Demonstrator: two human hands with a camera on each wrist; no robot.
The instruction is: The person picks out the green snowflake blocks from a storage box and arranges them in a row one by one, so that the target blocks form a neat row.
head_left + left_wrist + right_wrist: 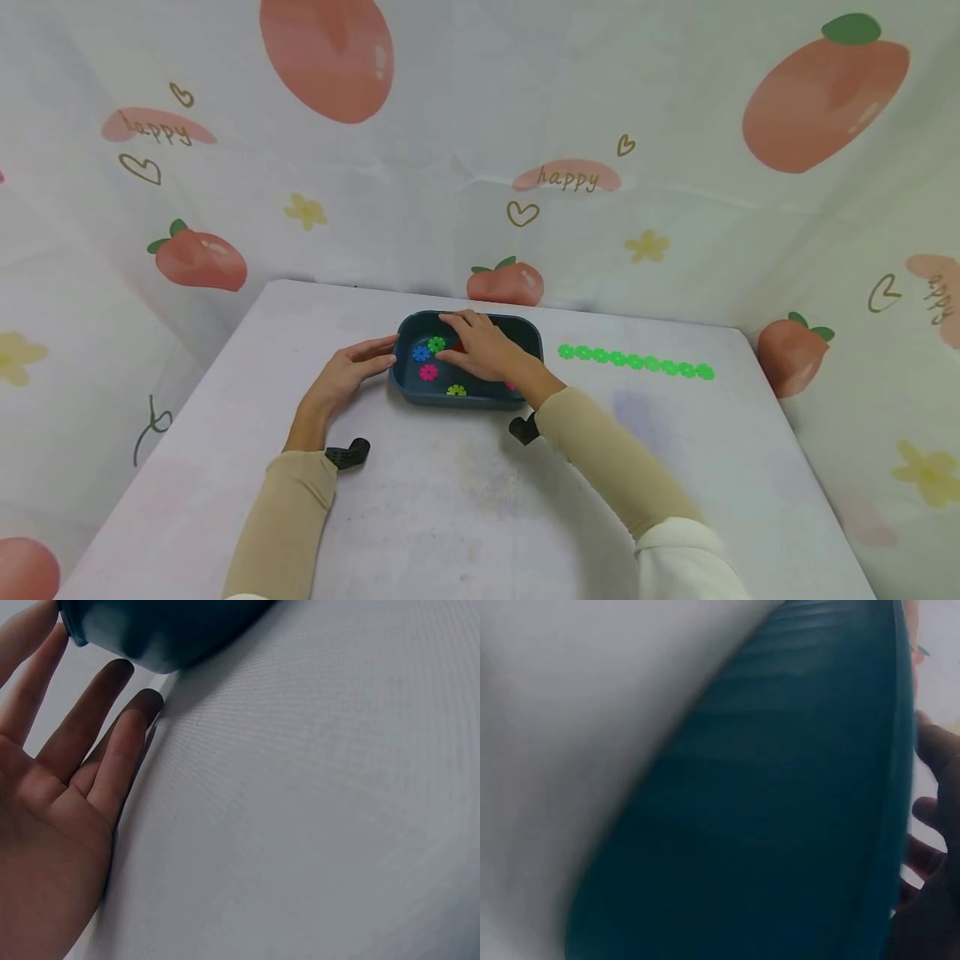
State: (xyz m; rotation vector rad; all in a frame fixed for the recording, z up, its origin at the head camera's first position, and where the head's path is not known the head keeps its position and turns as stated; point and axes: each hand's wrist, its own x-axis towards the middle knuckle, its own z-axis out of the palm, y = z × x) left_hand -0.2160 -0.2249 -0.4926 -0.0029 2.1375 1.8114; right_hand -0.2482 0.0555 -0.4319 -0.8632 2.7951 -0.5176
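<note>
A dark teal plastic bin (465, 402) stands toward the back of the table, with several flower-shaped plastic pieces inside. Among them are a blue piece (422, 353), a green piece (437, 344), a pink piece (428, 372) and a yellow-green piece (456, 390). My left hand (339, 383) has its fingers extended against the bin's left end; in the left wrist view its fingertips are right at the bin wall (142, 634). Over the bin reaches my right hand (483, 346), thumb and fingers spread apart. Part of a red piece (460, 346) shows beneath it; the hand hides other contents.
To the right of the bin lies a straight row of bright green flower pieces (636, 362). Black wrist mounts show at the left wrist (348, 454) and right wrist (523, 429). A fruit-patterned cloth (420, 217) hangs behind the white table (442, 500).
</note>
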